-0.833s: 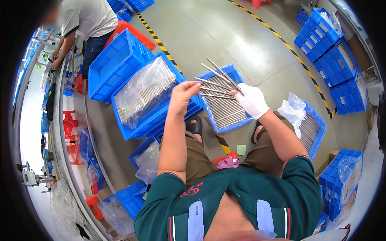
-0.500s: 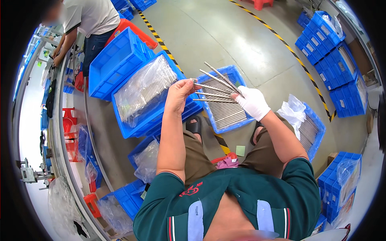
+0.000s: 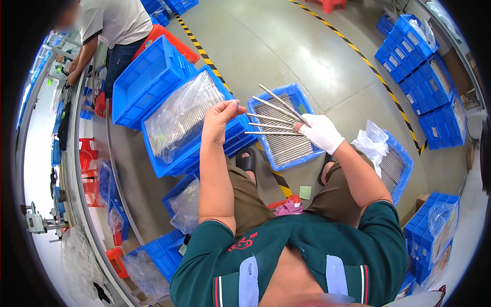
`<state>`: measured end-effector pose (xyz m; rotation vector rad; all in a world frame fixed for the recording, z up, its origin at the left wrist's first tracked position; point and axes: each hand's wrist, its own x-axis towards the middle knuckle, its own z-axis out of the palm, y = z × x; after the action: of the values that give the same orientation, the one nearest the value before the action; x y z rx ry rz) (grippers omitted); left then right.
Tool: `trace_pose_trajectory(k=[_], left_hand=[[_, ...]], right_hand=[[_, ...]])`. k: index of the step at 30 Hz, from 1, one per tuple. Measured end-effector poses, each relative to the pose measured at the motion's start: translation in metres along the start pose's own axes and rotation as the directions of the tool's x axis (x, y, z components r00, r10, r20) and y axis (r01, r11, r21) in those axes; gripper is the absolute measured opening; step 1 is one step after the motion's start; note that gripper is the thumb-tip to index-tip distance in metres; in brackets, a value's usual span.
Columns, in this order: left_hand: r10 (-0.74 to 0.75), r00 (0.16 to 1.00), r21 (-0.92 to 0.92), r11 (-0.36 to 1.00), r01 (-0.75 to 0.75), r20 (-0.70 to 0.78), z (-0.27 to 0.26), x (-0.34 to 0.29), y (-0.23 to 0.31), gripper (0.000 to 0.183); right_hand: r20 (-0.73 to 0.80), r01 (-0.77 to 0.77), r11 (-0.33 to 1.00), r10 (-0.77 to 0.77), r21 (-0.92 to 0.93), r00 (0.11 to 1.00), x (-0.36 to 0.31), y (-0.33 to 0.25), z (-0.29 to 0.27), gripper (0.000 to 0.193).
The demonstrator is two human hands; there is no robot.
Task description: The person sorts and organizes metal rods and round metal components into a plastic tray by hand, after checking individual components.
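Note:
My right hand (image 3: pixel 321 134), in a white glove, is closed round one end of several thin metal rods (image 3: pixel 271 133), which fan out to the left. My bare left hand (image 3: pixel 221 116) is just left of the rods' free ends, its thumb and fingers pinched together. A gap separates it from the rods, and whatever may be between its fingertips is too small to make out. Beneath the fanned rods, a blue crate (image 3: pixel 290 163) on the floor holds rows of similar rods. To the left stands another blue crate (image 3: pixel 159 166) of rods, partly covered by clear plastic.
An empty blue crate (image 3: pixel 140 77) leans behind the left one. At right is a crate (image 3: pixel 407 156) of rods with white plastic (image 3: pixel 372 142). Stacked crates (image 3: pixel 409 46) line the far right. A co-worker (image 3: pixel 120 23) stands at the bench, far left.
My left hand has let go of a rod's end and drawn slightly left and back. The rods in my right hand have shifted a little; the right hand itself has hardly moved.

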<state>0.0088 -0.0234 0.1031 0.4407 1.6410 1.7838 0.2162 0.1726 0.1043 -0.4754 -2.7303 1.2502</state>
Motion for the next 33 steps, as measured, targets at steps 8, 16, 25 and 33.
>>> trace_pose_trajectory(k=[8,16,25,33], left_hand=[[-0.030,0.990,-0.117,0.992,0.046,0.135,0.015,-0.003,0.001,0.026],[0.071,0.981,-0.130,0.990,-0.047,0.183,0.017,-0.006,0.003,0.024],[0.022,0.993,0.025,0.999,-0.025,0.113,-0.009,-0.002,0.002,0.026],[-0.014,0.974,0.015,1.000,0.011,0.227,0.010,-0.005,0.000,0.025]], right_hand=[[0.165,0.009,0.993,-0.029,0.122,0.986,0.000,-0.002,0.004,0.023],[0.294,-0.182,0.939,0.092,0.293,0.951,-0.001,-0.001,0.004,0.032],[0.354,-0.189,0.948,0.091,0.255,0.931,-0.002,0.002,0.005,0.036],[0.423,-0.206,0.952,0.094,0.226,0.901,-0.007,-0.002,0.008,0.035]])
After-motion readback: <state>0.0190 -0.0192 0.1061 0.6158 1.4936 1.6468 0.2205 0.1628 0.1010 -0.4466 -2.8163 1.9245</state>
